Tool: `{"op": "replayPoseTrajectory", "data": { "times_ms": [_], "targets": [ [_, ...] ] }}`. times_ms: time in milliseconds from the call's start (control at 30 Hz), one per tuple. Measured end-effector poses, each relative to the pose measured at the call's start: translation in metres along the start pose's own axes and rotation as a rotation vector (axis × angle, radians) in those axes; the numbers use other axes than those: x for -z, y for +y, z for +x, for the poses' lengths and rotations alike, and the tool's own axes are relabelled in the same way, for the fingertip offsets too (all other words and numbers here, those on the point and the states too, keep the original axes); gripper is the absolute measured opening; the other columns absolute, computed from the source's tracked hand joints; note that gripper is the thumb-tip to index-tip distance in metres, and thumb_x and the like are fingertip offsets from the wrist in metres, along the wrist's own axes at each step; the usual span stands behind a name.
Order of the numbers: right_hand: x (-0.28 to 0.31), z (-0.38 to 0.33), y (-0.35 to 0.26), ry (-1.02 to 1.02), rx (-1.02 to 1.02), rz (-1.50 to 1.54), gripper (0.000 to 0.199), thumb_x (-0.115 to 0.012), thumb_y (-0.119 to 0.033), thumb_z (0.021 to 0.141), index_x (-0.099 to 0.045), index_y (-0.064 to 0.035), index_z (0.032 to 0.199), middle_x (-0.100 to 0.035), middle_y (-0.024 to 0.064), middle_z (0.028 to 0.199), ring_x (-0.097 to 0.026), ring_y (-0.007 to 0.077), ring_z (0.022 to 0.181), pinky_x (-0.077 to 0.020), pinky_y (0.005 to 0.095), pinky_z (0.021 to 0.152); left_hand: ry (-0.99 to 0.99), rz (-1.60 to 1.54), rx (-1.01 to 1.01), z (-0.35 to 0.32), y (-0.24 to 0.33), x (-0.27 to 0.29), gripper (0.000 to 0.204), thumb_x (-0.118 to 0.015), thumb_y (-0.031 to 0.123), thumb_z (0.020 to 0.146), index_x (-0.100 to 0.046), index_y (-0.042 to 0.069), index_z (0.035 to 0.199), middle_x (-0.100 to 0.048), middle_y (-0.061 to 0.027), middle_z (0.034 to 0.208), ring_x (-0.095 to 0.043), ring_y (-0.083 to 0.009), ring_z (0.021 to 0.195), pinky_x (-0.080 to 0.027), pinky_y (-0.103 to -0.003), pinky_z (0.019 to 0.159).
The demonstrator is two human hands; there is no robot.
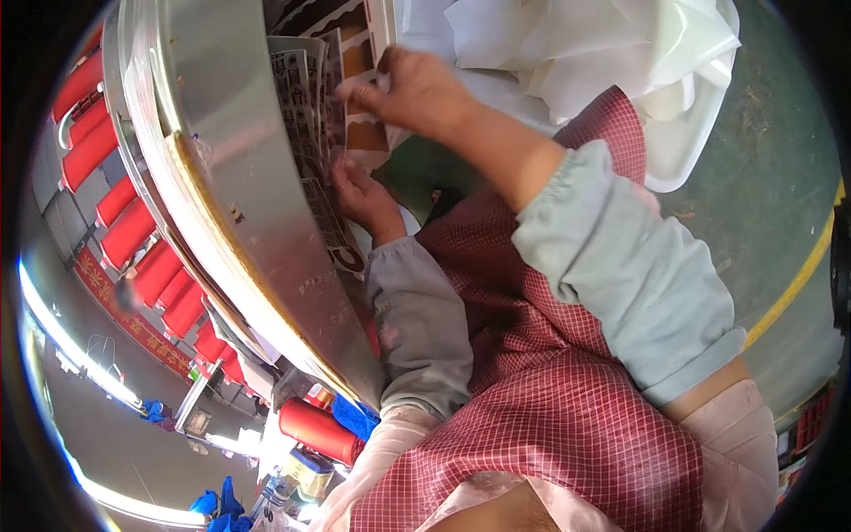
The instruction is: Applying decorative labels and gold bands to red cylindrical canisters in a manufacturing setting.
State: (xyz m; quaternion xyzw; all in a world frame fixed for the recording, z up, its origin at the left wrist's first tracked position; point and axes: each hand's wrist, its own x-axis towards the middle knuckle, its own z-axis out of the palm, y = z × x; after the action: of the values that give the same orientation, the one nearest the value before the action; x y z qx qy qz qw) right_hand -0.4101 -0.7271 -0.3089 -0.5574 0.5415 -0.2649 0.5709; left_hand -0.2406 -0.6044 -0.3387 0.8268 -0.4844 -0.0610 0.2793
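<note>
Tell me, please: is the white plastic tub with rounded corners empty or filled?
At least partly filled: thin white sheets lie loosely heaped in the white plastic tub, some reaching its rim. I cannot tell the heap's depth.

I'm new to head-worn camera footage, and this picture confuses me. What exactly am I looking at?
No robot here: a wide fisheye camera on a person's head looks down, so straight edges bend toward the rim. The wearer has gray oversleeves and a red checked apron. The bare left hand is the lower one; the bare right hand is above it. Both are beside printed sheets, next to a steel surface with small dark specks. Whether either grips a sheet is unclear. At upper right, a white tub holds loose white sheets.
</note>
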Motion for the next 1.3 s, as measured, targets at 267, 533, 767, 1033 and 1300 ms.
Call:
{"op": "replayPoseTrajectory", "data": {
  "times_ms": [267,533,767,1033,1300],
  "targets": [
    [0.001,-0.003,-0.003,0.331,0.735,-0.139,0.030,-0.063,-0.009,0.072,-0.061,-0.0045,0.102,-0.058,0.0161,0.094,-0.058,0.0369,0.088,-0.0497,0.0448,0.074,-0.022,-0.345,0.072,0.016,-0.004,0.005,0.041,-0.053,0.029,0.097,-0.053,-0.004,0.122,-0.061,-0.0179,0.116,-0.058,-0.0252,0.106,-0.043,-0.036,0.092],
    [-0.034,0.071,-0.038,-0.173,0.019,0.435,0.042,-0.063,-0.011,0.074,-0.060,0.0016,0.114,-0.065,0.0224,0.100,-0.064,0.0374,0.091,-0.0527,0.0417,0.077,-0.277,-0.178,0.224,0.029,0.002,-0.004,0.064,-0.048,0.041,0.097,-0.033,-0.004,0.141,-0.042,-0.0213,0.140,-0.049,-0.0271,0.122,-0.039,-0.036,0.101],
    [-0.058,0.126,-0.039,-0.288,0.163,-0.147,0.028,-0.066,-0.018,0.073,-0.072,-0.0100,0.098,-0.067,0.0188,0.101,-0.065,0.0340,0.093,-0.0522,0.0415,0.080,-0.166,0.013,0.255,0.033,-0.013,0.004,0.068,-0.043,0.047,0.097,-0.030,-0.002,0.143,-0.037,-0.0251,0.143,-0.040,-0.0343,0.132,-0.034,-0.039,0.107],
    [-0.090,0.174,-0.023,-0.124,0.406,-0.237,0.027,-0.066,-0.026,0.075,-0.073,-0.0106,0.096,-0.069,0.0151,0.097,-0.066,0.0293,0.094,-0.0534,0.0385,0.082,-0.280,-0.030,0.228,0.048,-0.029,-0.001,0.069,-0.041,0.048,0.098,-0.033,-0.004,0.142,-0.035,-0.0229,0.147,-0.035,-0.0314,0.136,-0.028,-0.037,0.110],
    [-0.092,0.137,-0.057,-0.209,0.128,-0.443,0.038,-0.063,-0.028,0.080,-0.067,-0.0118,0.114,-0.062,0.0158,0.119,-0.061,0.0283,0.108,-0.0519,0.0424,0.075,-0.275,-0.101,0.237,0.040,-0.004,0.009,0.068,-0.040,0.047,0.099,-0.030,-0.003,0.143,-0.035,-0.0204,0.147,-0.037,-0.0290,0.134,-0.030,-0.036,0.109]
  ]
}}
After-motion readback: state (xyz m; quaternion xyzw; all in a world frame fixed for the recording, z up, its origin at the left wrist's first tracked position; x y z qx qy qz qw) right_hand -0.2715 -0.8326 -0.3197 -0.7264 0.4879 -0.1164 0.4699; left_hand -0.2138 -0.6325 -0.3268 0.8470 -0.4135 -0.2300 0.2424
